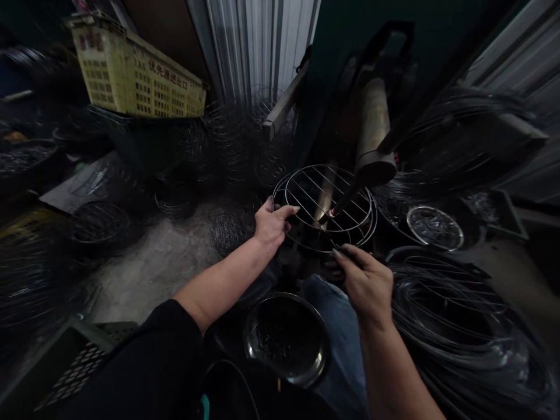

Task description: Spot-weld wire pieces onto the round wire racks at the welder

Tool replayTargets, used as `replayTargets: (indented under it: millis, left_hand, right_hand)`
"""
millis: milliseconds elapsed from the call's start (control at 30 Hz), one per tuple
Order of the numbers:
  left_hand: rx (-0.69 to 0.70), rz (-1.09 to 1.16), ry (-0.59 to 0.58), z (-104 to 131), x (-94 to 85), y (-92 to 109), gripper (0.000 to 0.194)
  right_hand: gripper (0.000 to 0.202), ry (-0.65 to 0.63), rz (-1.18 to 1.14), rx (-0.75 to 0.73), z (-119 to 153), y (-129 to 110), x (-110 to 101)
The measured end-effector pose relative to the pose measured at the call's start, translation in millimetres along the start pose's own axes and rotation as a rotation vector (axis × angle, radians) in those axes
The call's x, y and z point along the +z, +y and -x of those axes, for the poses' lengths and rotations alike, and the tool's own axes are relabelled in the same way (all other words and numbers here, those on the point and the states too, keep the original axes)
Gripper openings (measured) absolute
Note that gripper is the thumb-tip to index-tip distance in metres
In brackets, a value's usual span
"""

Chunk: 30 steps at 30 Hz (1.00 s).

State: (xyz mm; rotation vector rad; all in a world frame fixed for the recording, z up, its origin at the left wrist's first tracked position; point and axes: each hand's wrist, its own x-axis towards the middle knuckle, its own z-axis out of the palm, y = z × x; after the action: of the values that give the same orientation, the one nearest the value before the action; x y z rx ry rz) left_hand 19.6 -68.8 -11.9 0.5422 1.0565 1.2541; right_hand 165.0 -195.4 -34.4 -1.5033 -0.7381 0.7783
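Note:
My left hand (272, 224) is closed on the left edge of a round wire rack (286, 195), which has parallel bars inside a ring and further rings below. The rack sits around a brass-coloured post (324, 201); a dark rod with a copper-coloured tip (331, 213) comes down among its bars from a thick cylindrical machine arm (374, 128). Close to the rack's near edge, my right hand (367, 280) pinches a short thin wire piece (334, 244). Below my hands, a shiny metal bowl (286, 338) contains small dark pieces, hard to make out.
At right lie large wire coils (450, 315) and a round metal dish (435, 227) of small parts. A yellow crate (140, 76) stands at back left, above heaped wire rings (227, 140). A green crate (74, 361) is at lower left. A beam (286, 102) juts out behind the rack.

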Motion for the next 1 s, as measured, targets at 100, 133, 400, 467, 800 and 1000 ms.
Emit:
replayTargets:
  millis: [100, 133, 400, 467, 800, 1000]
  left_hand:
    - [0.051, 0.011, 0.001, 3, -0.1, 4, 0.047]
    - [0.063, 0.016, 0.006, 3, 0.1, 5, 0.048]
    - [0.014, 0.069, 0.066, -4, -1.2, 9, 0.059]
    - [0.003, 0.081, 0.060, -6, -2.3, 6, 0.059]
    - [0.026, 0.038, 0.031, -22, 4.0, 11, 0.060]
    - [0.029, 0.043, 0.022, -22, 3.4, 5, 0.059]
  right_hand:
    - [0.032, 0.026, 0.090, -0.068, -12, -13, 22]
    - [0.031, 0.040, 0.103, -0.092, -14, -16, 27]
    - [0.030, 0.162, -0.084, -0.079, -16, -5, 50]
    - [0.033, 0.211, -0.183, -0.052, -14, 2, 53]
    - [0.032, 0.175, -0.354, -0.008, -25, -11, 61]
    - [0.032, 0.249, -0.377, -0.030, -20, 1, 64]
